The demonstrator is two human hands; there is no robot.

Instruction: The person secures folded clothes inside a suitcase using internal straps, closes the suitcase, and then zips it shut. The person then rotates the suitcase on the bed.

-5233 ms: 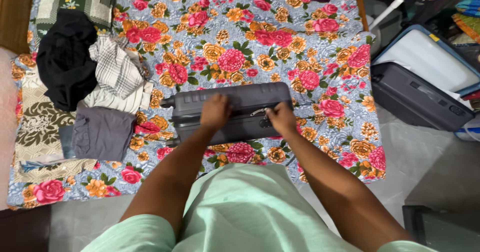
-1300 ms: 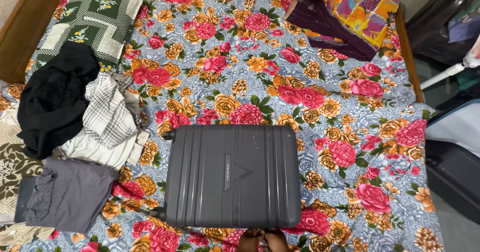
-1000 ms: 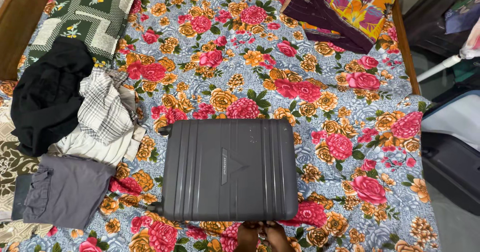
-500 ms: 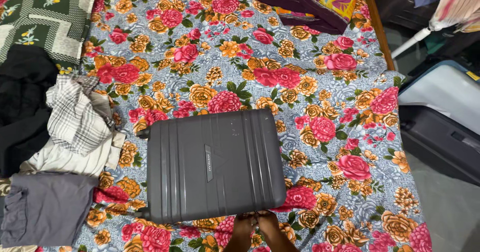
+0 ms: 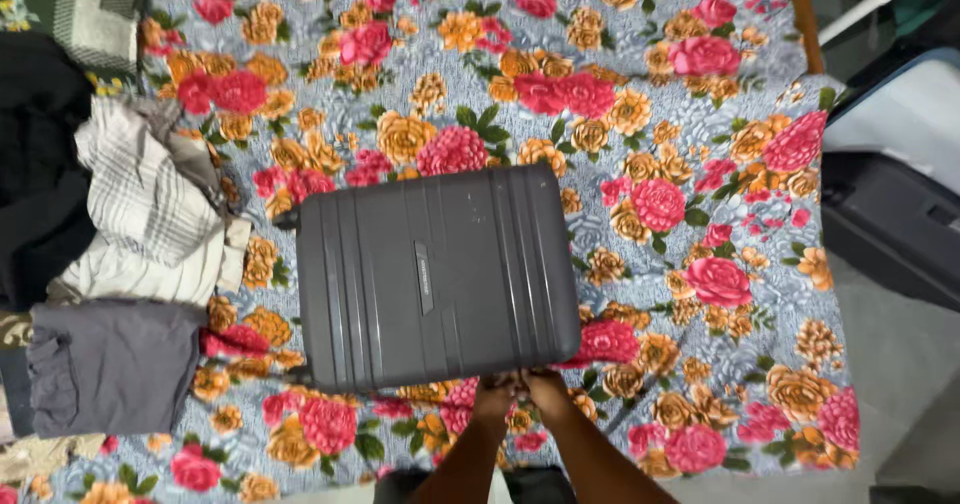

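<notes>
Two hands: left hand (image 5: 494, 401) and right hand (image 5: 549, 392), fingers together at the case's 6 o'clock edge; grip unclear.
Suitcase (image 5: 435, 274): grey, ribbed hard shell, slim label at centre.
Bed (image 5: 700, 224): floral sheet.

- I see a bed (image 5: 620, 84) covered by a floral sheet in pink, orange and blue-grey.
- A dark grey hard-shell suitcase (image 5: 435, 274) lies flat, closed, near the front edge.
- Left of it: a folded grey garment (image 5: 115, 364), a checked white cloth (image 5: 150, 204), a black garment (image 5: 35, 164), bunched together.
- A green patterned pillow (image 5: 70, 4) sits at the far left corner.
</notes>
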